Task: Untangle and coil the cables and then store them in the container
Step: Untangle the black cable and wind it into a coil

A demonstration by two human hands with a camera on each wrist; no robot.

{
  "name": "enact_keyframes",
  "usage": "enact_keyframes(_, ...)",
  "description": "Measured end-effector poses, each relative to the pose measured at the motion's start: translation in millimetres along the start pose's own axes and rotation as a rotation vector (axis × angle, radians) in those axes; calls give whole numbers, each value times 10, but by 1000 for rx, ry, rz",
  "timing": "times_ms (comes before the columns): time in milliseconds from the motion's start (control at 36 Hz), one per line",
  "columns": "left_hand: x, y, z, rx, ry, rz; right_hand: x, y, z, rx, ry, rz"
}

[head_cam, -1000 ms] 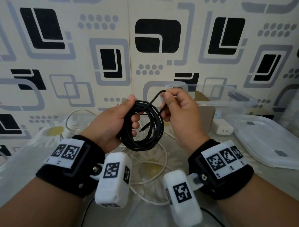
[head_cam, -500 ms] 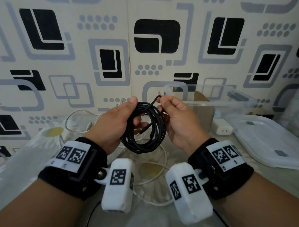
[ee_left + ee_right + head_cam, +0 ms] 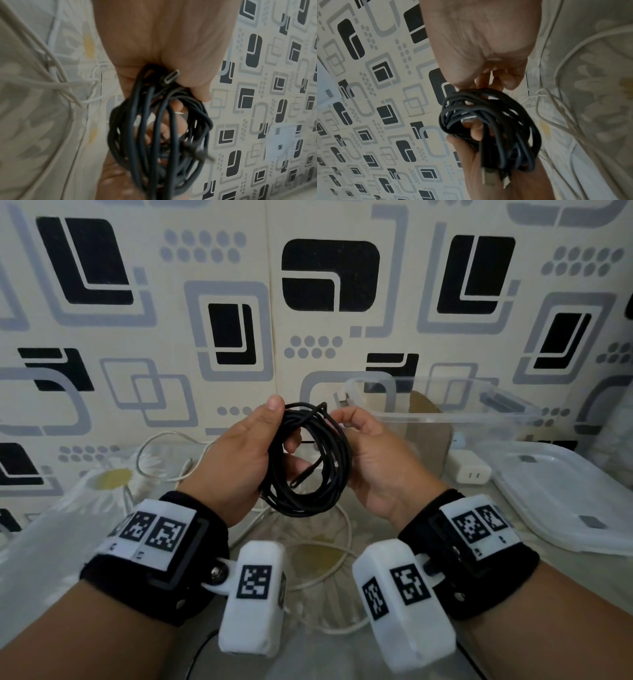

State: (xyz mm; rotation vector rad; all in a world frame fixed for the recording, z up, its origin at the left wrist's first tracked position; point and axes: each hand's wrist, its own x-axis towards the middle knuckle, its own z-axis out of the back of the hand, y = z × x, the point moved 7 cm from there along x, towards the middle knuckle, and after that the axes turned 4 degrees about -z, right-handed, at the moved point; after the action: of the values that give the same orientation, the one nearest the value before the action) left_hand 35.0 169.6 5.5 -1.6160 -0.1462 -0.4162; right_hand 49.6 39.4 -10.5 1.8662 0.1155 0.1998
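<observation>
A black cable (image 3: pixel 337 474) is wound into a coil held above the table. My left hand (image 3: pixel 282 426) grips the coil's left side, with the thumb on top and the fingers through the ring. The left wrist view shows the coil (image 3: pixel 159 135) and a metal plug (image 3: pixel 169 78) tucked against the palm. My right hand (image 3: pixel 346 426) pinches the top right strands between thumb and fingers; the right wrist view shows this pinch at the coil (image 3: pixel 496 121). A clear plastic container (image 3: pixel 445 419) stands open just behind my right hand.
A loose white cable (image 3: pixel 342 529) lies in loops on the flowered tablecloth below my hands. The container's lid (image 3: pixel 565 491) rests at the right, with a white charger (image 3: pixel 471 469) beside it. A patterned wall stands close behind.
My right hand has brought the raised loop down onto the coil and closed in against its right side. The left hand keeps its grip, and both hands sit slightly lower.
</observation>
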Motion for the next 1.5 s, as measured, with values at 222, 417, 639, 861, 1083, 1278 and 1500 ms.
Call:
enact_keyframes(222,-23,-85,40,99,-29,-138,-17,-58,-70,29,121,-75)
enact_keyframes(417,3,-105,190,114,-196,-184,-57,-73,-154,31,191,-89)
enact_keyframes(639,4,-96,225,198,-222,-179,-101,23,-208,-344,97,215)
enact_keyframes(861,4,-82,260,191,-263,-157,-57,57,-130,-451,59,216)
enact_keyframes(1083,-11,-102,246,257,-277,-190,-72,64,-151,-577,100,209)
enact_keyframes(1278,-24,-97,202,255,-264,-202,-106,86,-171,-630,119,187)
enact_keyframes(1500,-31,-111,266,156,-299,-165,-74,46,-164,-546,52,292)
